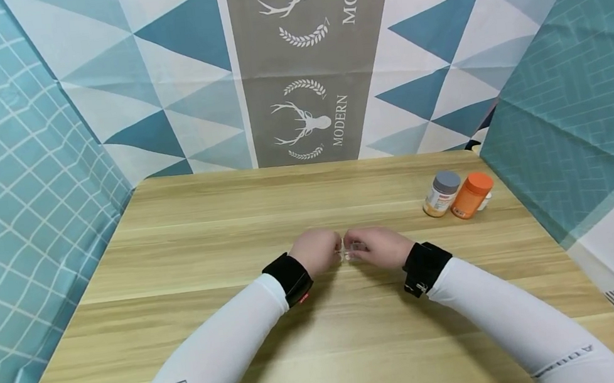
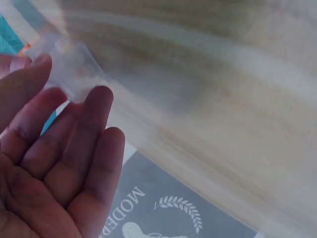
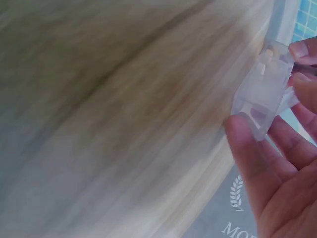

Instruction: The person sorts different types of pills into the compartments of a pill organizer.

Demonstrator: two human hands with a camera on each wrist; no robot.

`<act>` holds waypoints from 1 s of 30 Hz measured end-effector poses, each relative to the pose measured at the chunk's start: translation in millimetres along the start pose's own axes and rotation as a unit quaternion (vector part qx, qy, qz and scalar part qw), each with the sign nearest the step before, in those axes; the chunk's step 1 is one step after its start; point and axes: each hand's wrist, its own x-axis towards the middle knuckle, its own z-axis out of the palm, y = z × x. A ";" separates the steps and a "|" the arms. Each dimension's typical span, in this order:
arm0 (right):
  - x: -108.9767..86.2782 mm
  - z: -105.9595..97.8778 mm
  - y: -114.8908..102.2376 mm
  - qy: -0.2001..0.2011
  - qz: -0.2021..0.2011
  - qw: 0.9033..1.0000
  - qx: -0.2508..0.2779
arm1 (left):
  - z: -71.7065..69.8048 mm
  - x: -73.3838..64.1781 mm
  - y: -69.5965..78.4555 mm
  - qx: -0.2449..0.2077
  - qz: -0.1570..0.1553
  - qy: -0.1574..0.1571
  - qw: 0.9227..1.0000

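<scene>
A small clear plastic box (image 3: 260,91) is between my two hands, low over the middle of the wooden table. Pale shapes show through its wall, too blurred to name. My left hand (image 1: 316,250) pinches it from the left, with thumb and fingertips at its edge in the left wrist view, where the box (image 2: 72,67) looks hazy. From the other side my right hand (image 1: 378,246) grips it, a fingertip pressed to its near end in the right wrist view. In the head view the fingers hide most of the box.
A grey-capped bottle (image 1: 441,194) and an orange bottle (image 1: 472,195) stand side by side at the table's back right, with a white item partly hidden behind. Patterned cloth hangs behind the wooden table (image 1: 192,230) and along both sides.
</scene>
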 end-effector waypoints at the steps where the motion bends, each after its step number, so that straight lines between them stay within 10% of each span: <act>1: 0.7 -0.6 -0.5 -0.007 0.006 1.000 0.004 | -1.2 1.3 -0.1 -0.003 -0.003 -0.007 1.000; 12: 14.0 -5.8 1.0 -0.045 0.032 0.996 0.067 | -10.4 12.8 -0.8 -0.011 -0.025 -0.030 0.999; 30: -8.3 2.9 -1.0 0.036 -0.022 0.991 -0.125 | -9.9 11.0 2.8 0.019 -0.020 -0.040 0.999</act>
